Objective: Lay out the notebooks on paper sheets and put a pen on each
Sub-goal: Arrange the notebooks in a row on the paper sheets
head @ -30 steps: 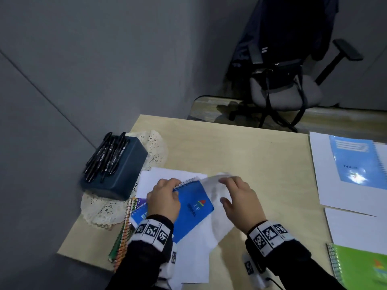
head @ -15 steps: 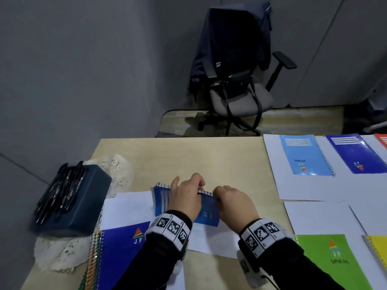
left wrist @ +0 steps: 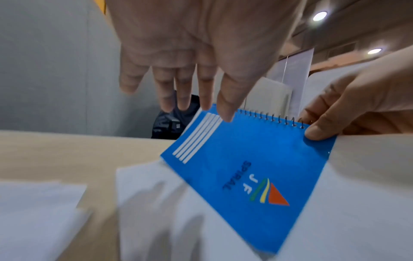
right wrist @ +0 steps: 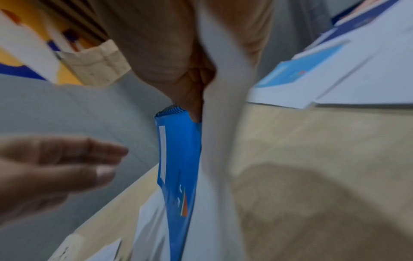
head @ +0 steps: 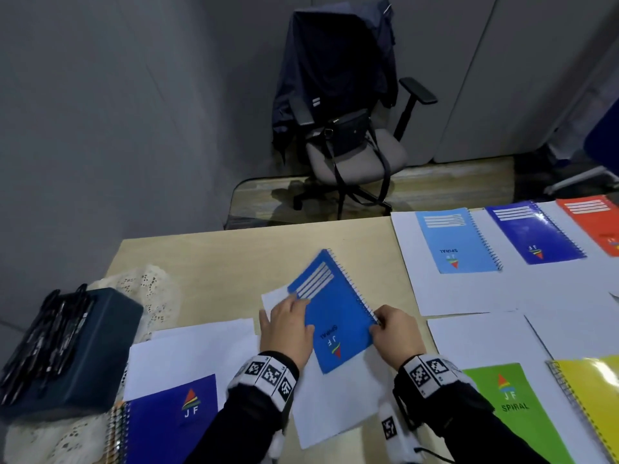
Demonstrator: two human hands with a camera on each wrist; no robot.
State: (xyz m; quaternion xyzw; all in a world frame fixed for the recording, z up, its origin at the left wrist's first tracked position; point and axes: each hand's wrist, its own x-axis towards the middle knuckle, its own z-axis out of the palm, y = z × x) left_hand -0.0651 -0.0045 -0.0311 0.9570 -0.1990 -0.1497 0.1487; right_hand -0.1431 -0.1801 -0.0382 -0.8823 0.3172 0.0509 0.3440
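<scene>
A blue spiral notebook (head: 335, 313) lies cover-up and slanted over a loose white paper sheet (head: 335, 406) near the table's front. My right hand (head: 382, 324) pinches its near corner by the wire spiral, thumb on the cover (right wrist: 194, 109), with the sheet (right wrist: 219, 123) caught behind. In the left wrist view the same pinch (left wrist: 324, 127) shows on the notebook (left wrist: 245, 167). My left hand (head: 284, 313) hovers with straight fingers over the notebook's left edge and holds nothing (left wrist: 190, 88). Black pens (head: 47, 333) lie on a dark box at the left.
The dark box (head: 100, 356) sits on a lace doily (head: 150, 289). A notebook stack topped in dark blue (head: 167, 420) lies front left on white sheets. Light blue (head: 455, 242), dark blue (head: 532, 232), orange (head: 596, 222), green (head: 516, 406) and yellow (head: 593, 396) notebooks lie on sheets at right. An office chair (head: 351, 142) stands beyond the table.
The blue notebook has turned from nearly edge-on to cover-up and slid right with the sheet. My left hand has let go of it and straightened. The head view has swung right.
</scene>
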